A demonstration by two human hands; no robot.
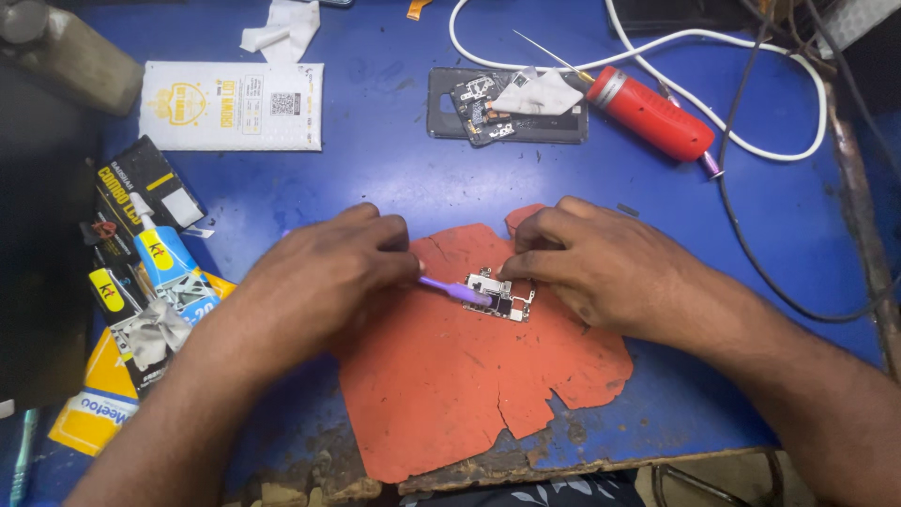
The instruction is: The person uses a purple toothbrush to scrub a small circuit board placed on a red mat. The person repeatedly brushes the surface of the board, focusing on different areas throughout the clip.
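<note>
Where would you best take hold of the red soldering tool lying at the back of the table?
Probably around the thick red barrel, coming from above, fingers across its width. It lies flat and slanted on the blue table; the thin metal tip points up-left, and the white cable leaves its lower-right end.

L hand w/ purple brush on circuit board

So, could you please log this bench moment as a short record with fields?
surface: blue table with a torn orange mat
left hand: holds a purple brush, its head on the circuit board
right hand: fingertips steady the circuit board on the mat
behind: red tool, white cable, dark phone shell
left side: glue tube, white packet
</note>
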